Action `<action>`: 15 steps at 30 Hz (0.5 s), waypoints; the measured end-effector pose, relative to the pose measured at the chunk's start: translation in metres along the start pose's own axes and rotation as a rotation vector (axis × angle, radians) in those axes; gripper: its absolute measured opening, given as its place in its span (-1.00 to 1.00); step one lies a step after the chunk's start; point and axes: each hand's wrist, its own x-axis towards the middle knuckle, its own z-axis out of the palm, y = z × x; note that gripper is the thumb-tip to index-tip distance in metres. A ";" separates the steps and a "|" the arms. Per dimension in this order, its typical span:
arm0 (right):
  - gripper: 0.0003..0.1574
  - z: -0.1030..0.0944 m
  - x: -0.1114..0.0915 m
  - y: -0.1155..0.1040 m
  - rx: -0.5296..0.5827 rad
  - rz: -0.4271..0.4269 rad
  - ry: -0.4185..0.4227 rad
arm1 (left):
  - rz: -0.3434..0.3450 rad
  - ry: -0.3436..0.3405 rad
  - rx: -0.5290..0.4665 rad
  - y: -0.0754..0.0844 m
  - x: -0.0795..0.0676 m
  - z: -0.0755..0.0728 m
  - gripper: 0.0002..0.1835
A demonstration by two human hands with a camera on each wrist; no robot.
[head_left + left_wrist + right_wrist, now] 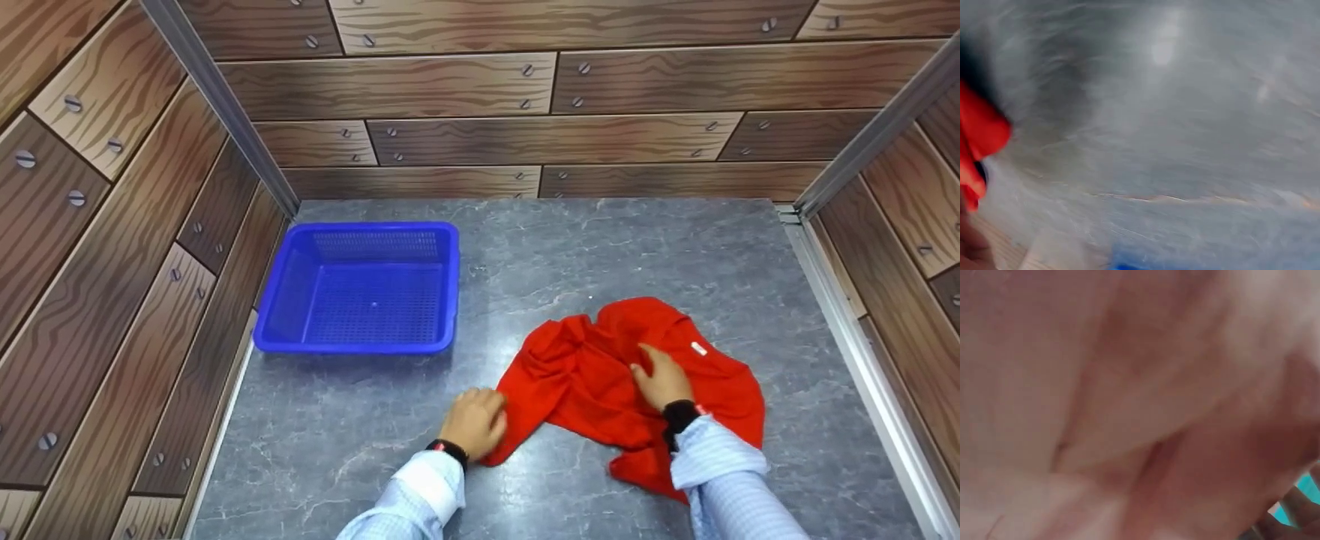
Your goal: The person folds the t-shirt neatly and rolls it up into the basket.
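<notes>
The left hand (474,424) lies at the left end of a red garment (600,375), its fingers bent at the cloth's edge; whether that grip pinches the cloth or merely touches it, I cannot tell. The right hand (664,379) is over the right half of the garment, its grip loose, with thumb and forefinger spread apart and red cloth showing between them. In the right wrist view, blurred folds fill most of the picture, with fingers and a small turquoise patch (1310,486) at the lower right corner. Each wrist wears a black band, the left band (448,450) and the right band (681,416), below which come the pale blue sleeves (424,491). The garment lies rumpled on the near right part of the grey marbled surface (315,435), a narrow part stretching left and another fold pointing near; a small white label (699,349) shows on its far right portion. Well apart from it, far left, stands an empty blue basket (352,349) with perforated sides and base, close to the left wall (172,277). Wood-patterned panels also form the far wall (487,86) and right wall (911,195), with metal posts (217,97) at the far corners.
</notes>
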 end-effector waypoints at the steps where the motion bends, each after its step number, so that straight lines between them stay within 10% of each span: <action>1: -0.40 0.003 -0.001 0.001 -0.014 0.006 -0.009 | -0.077 -0.018 -0.059 0.000 0.005 0.000 -0.80; 7: -0.46 0.008 -0.008 0.003 -0.032 0.049 -0.081 | -0.427 -0.074 -0.488 -0.004 0.034 0.000 -0.54; 15: -0.36 0.012 -0.013 0.006 -0.065 0.071 -0.137 | -0.612 -0.041 -0.749 0.008 0.062 0.012 -0.52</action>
